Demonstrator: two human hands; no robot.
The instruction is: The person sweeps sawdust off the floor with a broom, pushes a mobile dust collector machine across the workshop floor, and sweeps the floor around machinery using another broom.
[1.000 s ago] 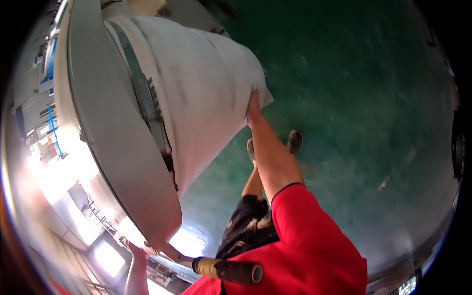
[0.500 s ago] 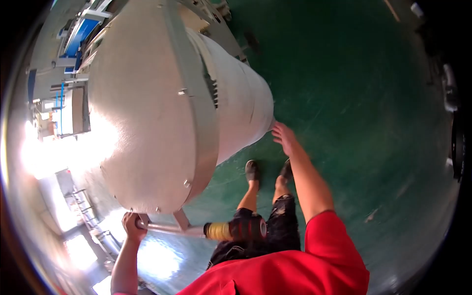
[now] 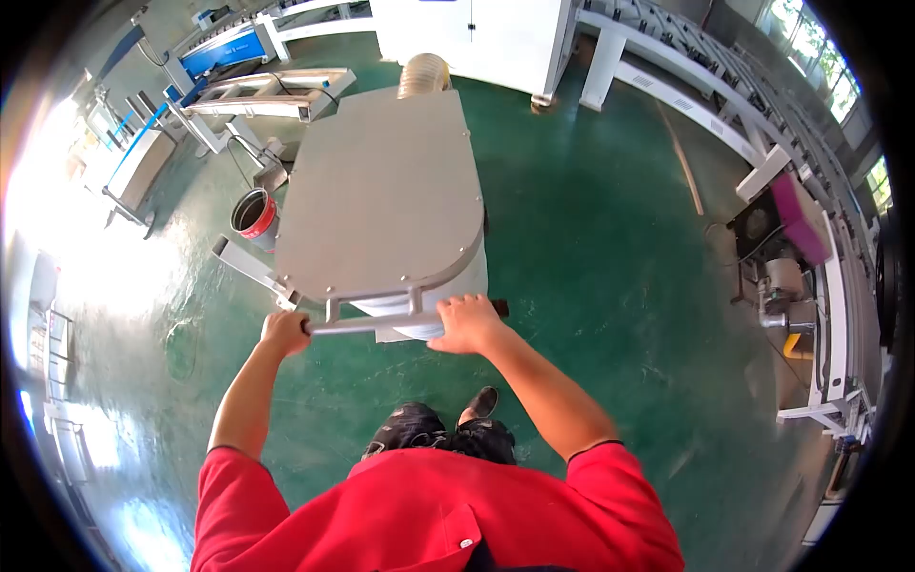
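My left hand (image 3: pixel 285 332) is closed around the left end of a pale metal push handle (image 3: pixel 355 325). Toward the handle's other end, my right hand (image 3: pixel 465 323) wraps over the bar. A dark piece, probably the tape roll seen earlier, shows just right of that hand (image 3: pixel 500 307). The handle is fixed to the near edge of a large machine with a flat grey metal top (image 3: pixel 381 195). Below the top, a white bag-like body (image 3: pixel 469 276) is partly visible. A ribbed hose (image 3: pixel 424 76) rises at the machine's far end.
Left of the machine stand a red-labelled bucket (image 3: pixel 254 214) and a wooden-edged frame (image 3: pixel 272 93). A white cabinet (image 3: pixel 477 43) is ahead. Along the right run a roller conveyor (image 3: pixel 686 100) and a motor unit (image 3: pixel 783 276). A long strip (image 3: pixel 681 157) lies on the green floor (image 3: pixel 591 219).
My right hand has moved from beside the white body onto the handle. My left hand stays on its end. The view has swung, now showing the machine top straight ahead.
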